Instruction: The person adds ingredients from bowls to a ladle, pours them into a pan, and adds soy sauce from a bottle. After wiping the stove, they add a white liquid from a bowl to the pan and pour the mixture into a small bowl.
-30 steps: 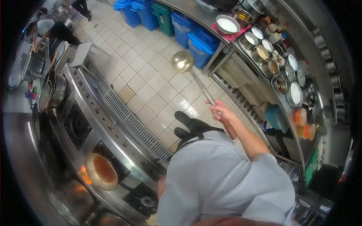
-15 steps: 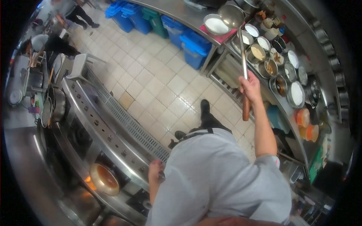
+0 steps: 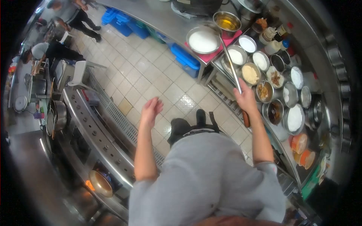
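- Wraps right hand [image 3: 246,97] round long ladle [image 3: 232,67], slanting it toward far white-filled bowl [image 3: 204,41] at right, probably for reach.
- Holds left hand [image 3: 151,111] empty and loosely curled above tiled floor [image 3: 175,92].

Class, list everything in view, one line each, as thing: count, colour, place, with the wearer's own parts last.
Ladle: 1, silver, brown handle, right of centre
White-filled bowl: 1, silver rim, top
Bowl of yellow liquid: 1, silver, beside it
Ingredient containers: many, mostly silver, right
Bottles: several, mostly pale, upper right
Orange tubs: 2, right
Bins: several, mostly blue, top
Stove: 1, silver, left
Wok: 1, brownish grey, on stove
Pots and pans: several, grey, far left
Seat: 1, pale, upper left
Floor: 1, beige tiles, centre
Other people: at least 2, dark trousers, upper left
Shirt: 1, grey, bottom
Left hand: 1, bare, centre
Right hand: 1, bare, gripping ladle
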### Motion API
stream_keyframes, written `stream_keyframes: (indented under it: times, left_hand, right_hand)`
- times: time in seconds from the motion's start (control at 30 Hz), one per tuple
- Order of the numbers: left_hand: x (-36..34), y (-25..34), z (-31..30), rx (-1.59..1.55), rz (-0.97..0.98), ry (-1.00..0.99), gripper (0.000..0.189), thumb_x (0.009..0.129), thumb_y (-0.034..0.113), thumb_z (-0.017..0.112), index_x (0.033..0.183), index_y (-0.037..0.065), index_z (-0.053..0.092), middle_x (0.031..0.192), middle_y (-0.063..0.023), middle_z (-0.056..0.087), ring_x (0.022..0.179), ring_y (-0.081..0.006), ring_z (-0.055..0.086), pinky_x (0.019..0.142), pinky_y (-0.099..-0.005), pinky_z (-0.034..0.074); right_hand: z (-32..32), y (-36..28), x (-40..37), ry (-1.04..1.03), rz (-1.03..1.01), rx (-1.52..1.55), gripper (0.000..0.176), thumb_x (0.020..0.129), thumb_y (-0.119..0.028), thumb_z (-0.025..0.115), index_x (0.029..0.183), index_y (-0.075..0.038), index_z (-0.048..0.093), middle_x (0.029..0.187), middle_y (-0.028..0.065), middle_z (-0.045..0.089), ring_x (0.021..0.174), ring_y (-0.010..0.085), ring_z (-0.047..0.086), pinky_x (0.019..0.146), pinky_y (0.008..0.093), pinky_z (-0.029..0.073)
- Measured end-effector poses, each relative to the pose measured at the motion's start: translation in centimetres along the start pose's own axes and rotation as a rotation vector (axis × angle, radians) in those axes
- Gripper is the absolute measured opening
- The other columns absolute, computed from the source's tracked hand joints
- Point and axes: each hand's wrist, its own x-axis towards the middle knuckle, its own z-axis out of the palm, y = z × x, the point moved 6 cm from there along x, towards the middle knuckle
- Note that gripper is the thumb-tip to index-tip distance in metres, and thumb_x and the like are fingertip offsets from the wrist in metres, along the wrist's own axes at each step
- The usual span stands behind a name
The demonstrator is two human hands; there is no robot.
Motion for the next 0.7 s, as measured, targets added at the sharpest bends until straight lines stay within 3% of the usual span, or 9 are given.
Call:
stream_keyframes:
  times: [0.13, 0.2, 0.33, 0.4, 0.43, 0.5, 0.53, 0.6, 0.7]
  left_hand:
    - [6.1, 6.2, 10.8, 0.091, 0.047, -0.153, 0.055, 0.102, 0.03, 0.061, 0.144, -0.002, 0.045, 0.124, -0.0168, 0.062, 0.106, -0.022, 0.065, 0.089, -0.0323, 0.057]
    - [8.7, 8.2, 15.1, 0.132, 0.038, -0.177, 0.063, 0.1, 0.032, 0.063, 0.148, -0.001, 0.039, 0.119, -0.0143, 0.064, 0.103, -0.0216, 0.066, 0.086, -0.0327, 0.057]
    - [13.9, 10.5, 21.6, 0.173, -0.036, -0.249, 0.073, 0.099, 0.034, 0.064, 0.152, -0.001, 0.029, 0.124, -0.0188, 0.061, 0.102, -0.0246, 0.068, 0.082, -0.0341, 0.06]
    - [15.8, 10.9, 23.7, 0.159, -0.097, -0.271, 0.074, 0.099, 0.035, 0.063, 0.153, -0.001, 0.026, 0.126, -0.0208, 0.06, 0.103, -0.026, 0.068, 0.083, -0.0354, 0.061]
    - [16.6, 11.0, 24.6, 0.163, -0.107, -0.325, 0.071, 0.099, 0.028, 0.061, 0.153, -0.001, 0.025, 0.129, -0.0214, 0.058, 0.104, -0.027, 0.068, 0.081, -0.0363, 0.062]
    - [17.8, 11.2, 26.0, 0.164, -0.124, -0.381, 0.068, 0.099, 0.022, 0.059, 0.152, -0.001, 0.023, 0.131, -0.022, 0.056, 0.104, -0.0281, 0.069, 0.08, -0.0372, 0.064]
    - [18.2, 11.2, 26.3, 0.125, -0.131, -0.372, 0.064, 0.096, 0.013, 0.055, 0.15, -0.002, 0.025, 0.134, -0.0225, 0.054, 0.107, -0.0301, 0.068, 0.079, -0.0387, 0.065]
    - [18.6, 11.2, 26.6, 0.083, -0.142, -0.363, 0.06, 0.094, 0.005, 0.051, 0.149, -0.002, 0.027, 0.137, -0.0229, 0.051, 0.109, -0.0321, 0.067, 0.079, -0.0401, 0.066]
    - [18.7, 11.5, 26.6, 0.014, -0.119, -0.378, 0.062, 0.087, -0.005, 0.044, 0.147, -0.003, 0.028, 0.138, -0.0236, 0.049, 0.112, -0.0358, 0.066, 0.082, -0.0433, 0.065]
  right_hand:
    - [1.0, -0.3, 1.5, -0.105, 0.163, -0.097, 0.05, 0.092, -0.014, 0.063, 0.139, 0.002, 0.053, 0.11, 0.0263, 0.069, 0.093, 0.0344, 0.069, 0.083, 0.0369, 0.053]
    - [1.8, 0.0, 1.7, -0.058, 0.038, -0.164, 0.049, 0.094, -0.013, 0.062, 0.139, 0.002, 0.051, 0.113, 0.0303, 0.066, 0.099, 0.0422, 0.066, 0.088, 0.0404, 0.052]
    - [3.4, 1.5, 1.1, -0.074, 0.18, -0.109, 0.053, 0.095, -0.014, 0.063, 0.143, 0.001, 0.047, 0.117, 0.0295, 0.066, 0.108, 0.0402, 0.065, 0.096, 0.0426, 0.049]
    - [4.1, 3.4, 0.7, -0.097, 0.261, 0.005, 0.057, 0.096, -0.013, 0.063, 0.148, -0.001, 0.044, 0.102, 0.0182, 0.071, 0.084, 0.0281, 0.07, 0.075, 0.0386, 0.055]
    - [3.7, 1.2, 1.0, -0.097, 0.269, -0.001, 0.057, 0.096, -0.013, 0.063, 0.148, -0.001, 0.044, 0.102, 0.0182, 0.071, 0.084, 0.0281, 0.07, 0.075, 0.0386, 0.055]
    - [3.2, -2.0, 1.1, -0.188, 0.564, 0.32, 0.058, 0.097, -0.01, 0.063, 0.151, -0.004, 0.042, 0.083, 0.0026, 0.064, 0.057, 0.0116, 0.057, 0.05, 0.0284, 0.046]
    - [3.3, -2.5, 1.0, -0.19, 0.572, 0.315, 0.058, 0.097, -0.01, 0.063, 0.151, -0.004, 0.042, 0.083, 0.0026, 0.064, 0.057, 0.0116, 0.057, 0.05, 0.0284, 0.046]
    - [3.5, -3.3, 0.9, -0.132, 0.576, 0.473, 0.06, 0.097, -0.004, 0.06, 0.153, -0.007, 0.04, 0.066, -0.0055, 0.049, 0.044, 0.0041, 0.04, 0.04, 0.0221, 0.032]
    - [4.2, -2.9, -1.1, -0.1, 0.586, 0.502, 0.061, 0.096, -0.003, 0.062, 0.153, -0.009, 0.041, 0.067, -0.006, 0.049, 0.045, 0.0035, 0.04, 0.041, 0.0224, 0.032]
